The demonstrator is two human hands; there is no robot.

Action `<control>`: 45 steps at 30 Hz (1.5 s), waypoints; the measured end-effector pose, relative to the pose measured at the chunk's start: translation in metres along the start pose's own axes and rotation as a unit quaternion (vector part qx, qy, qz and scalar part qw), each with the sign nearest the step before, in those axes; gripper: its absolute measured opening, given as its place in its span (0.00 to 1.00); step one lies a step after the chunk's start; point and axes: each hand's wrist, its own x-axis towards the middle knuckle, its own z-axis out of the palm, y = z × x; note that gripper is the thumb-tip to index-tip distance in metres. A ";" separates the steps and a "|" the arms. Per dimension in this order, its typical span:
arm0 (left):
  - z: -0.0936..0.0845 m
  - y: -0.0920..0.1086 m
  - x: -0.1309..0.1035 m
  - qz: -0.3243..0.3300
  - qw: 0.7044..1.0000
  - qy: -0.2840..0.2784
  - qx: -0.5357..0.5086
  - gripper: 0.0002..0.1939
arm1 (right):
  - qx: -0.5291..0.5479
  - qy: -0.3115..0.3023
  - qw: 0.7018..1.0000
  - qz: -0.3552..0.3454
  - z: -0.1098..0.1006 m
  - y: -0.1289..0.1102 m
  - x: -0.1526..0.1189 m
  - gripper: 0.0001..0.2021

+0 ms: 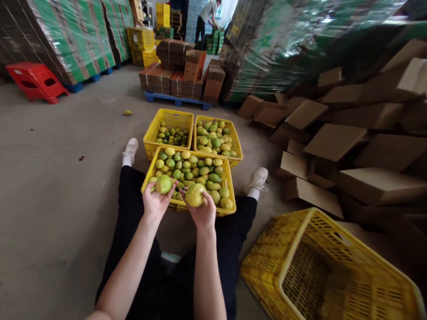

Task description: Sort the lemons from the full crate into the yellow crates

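Observation:
My left hand [156, 203] is closed round a green-yellow lemon [163, 184], its fingers cupping the fruit from below and the sides. In my right hand [204, 213] is a yellower lemon [195, 195], gripped between thumb and fingers. Both hands are just over the near edge of a yellow crate [230, 182] full of green and yellow lemons, between my legs. Behind it stand two more yellow crates: the left one [151, 133] is partly filled with lemons, and the right one [237, 138] is fuller.
A tipped yellow crate [267, 258] lies at my right. Cardboard boxes [335, 142] are heaped beyond it. One loose lemon [127, 113] is on the floor near a red stool [35, 80]. Flattened cartons [187, 84] sit on a blue pallet [176, 100]. A person [207, 18] bends over at the back.

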 end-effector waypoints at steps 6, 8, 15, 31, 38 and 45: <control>-0.005 0.002 0.001 -0.065 0.998 -0.018 0.020 0.26 | 0.004 -0.022 0.999 0.029 0.004 -0.003 -0.006 0.19; -0.007 0.002 0.000 -0.080 0.996 -0.023 0.035 0.27 | 0.007 0.001 0.999 0.037 0.003 -0.001 -0.005 0.20; -0.005 0.006 -0.002 -0.088 0.990 -0.059 0.097 0.26 | -0.040 0.024 0.998 0.044 0.001 0.000 -0.003 0.30; -0.017 -0.011 0.008 0.034 0.975 -0.036 0.216 0.17 | -0.199 0.131 0.950 -0.201 -0.009 0.022 0.000 0.29; -0.020 -0.012 0.000 0.226 0.916 -0.106 0.313 0.34 | -0.303 0.112 0.883 -0.340 0.004 0.017 -0.007 0.33; -0.018 0.002 -0.002 0.291 0.849 -0.162 0.410 0.29 | -0.352 0.106 0.835 -0.410 0.008 0.019 -0.007 0.26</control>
